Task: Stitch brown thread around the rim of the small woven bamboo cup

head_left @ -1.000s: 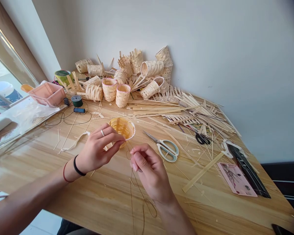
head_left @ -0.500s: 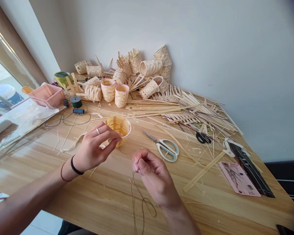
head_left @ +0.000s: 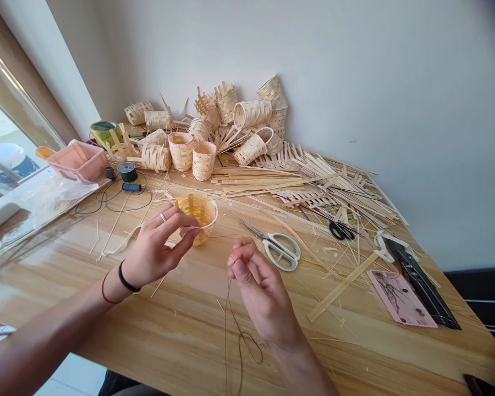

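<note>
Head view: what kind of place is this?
Likely a basket-weaving workbench: a heap of small woven pale-wood baskets by the wall, loose flat wood strips across the wooden table, and the left hand holding a small yellow woven basket while the right hand pinches thin brown thread.

1. Hands: two, the left hand and the right hand.
2. Scissors: two pairs, the white-handled scissors and the black-handled scissors.
3. Spools: two, the green spool and the blue spool.
4. Baskets: one small basket at the hands and two pink-rimmed baskets upright farther back. The basket pile overlaps too much to count.
5. Thread: one strand.
6. Pink tray: one.
7. Pink card: one.
</note>
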A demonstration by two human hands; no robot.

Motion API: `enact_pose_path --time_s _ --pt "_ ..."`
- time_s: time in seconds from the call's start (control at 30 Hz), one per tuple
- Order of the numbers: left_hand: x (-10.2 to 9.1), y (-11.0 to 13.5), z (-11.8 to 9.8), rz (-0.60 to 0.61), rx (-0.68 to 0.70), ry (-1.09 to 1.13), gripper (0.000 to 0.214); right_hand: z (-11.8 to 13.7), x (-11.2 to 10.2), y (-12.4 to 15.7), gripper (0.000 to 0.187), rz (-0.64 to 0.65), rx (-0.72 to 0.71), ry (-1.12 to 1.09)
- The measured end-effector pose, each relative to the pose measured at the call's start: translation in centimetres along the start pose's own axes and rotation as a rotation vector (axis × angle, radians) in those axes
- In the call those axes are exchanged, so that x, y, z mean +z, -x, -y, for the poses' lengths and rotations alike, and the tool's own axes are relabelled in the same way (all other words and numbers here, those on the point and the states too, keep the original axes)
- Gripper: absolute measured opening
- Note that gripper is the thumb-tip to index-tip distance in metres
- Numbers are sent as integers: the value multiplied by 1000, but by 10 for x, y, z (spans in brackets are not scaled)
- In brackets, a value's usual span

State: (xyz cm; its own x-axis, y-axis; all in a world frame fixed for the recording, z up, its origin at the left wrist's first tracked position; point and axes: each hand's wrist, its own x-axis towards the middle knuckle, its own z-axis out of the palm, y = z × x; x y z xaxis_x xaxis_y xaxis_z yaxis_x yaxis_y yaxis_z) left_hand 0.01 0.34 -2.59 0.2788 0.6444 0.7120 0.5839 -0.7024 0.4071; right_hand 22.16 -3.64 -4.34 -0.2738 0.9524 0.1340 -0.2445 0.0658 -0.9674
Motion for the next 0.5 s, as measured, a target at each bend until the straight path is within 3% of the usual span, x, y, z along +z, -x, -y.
enact_pose_path --time_s 0.27,0.5 --pt "1 2 2 -6 -3 -30 13 1 0 5 16 57 113 -117" --pt "1 3 3 -12 12 -61 15 3 2 2 11 60 98 -194"
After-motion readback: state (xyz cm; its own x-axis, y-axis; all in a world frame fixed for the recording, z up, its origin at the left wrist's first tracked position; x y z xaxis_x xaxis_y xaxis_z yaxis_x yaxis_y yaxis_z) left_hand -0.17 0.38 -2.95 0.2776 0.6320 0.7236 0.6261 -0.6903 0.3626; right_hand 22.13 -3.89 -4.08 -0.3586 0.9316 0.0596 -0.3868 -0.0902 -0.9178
